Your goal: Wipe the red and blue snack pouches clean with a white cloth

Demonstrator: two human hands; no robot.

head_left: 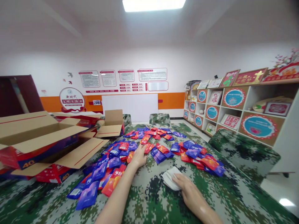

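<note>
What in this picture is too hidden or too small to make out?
- Head view: print on the red and purple packets is too small.
- Wall notices: text too small and blurred.
- White stack: partly covered by the right hand.
- Open carton: its inside is hidden by its flaps.
- Left hand: fingertips hidden among packets.

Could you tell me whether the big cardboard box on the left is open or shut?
Open: the cardboard box has its flaps spread outward, so the inside wall shows. Its contents cannot be seen.
</note>
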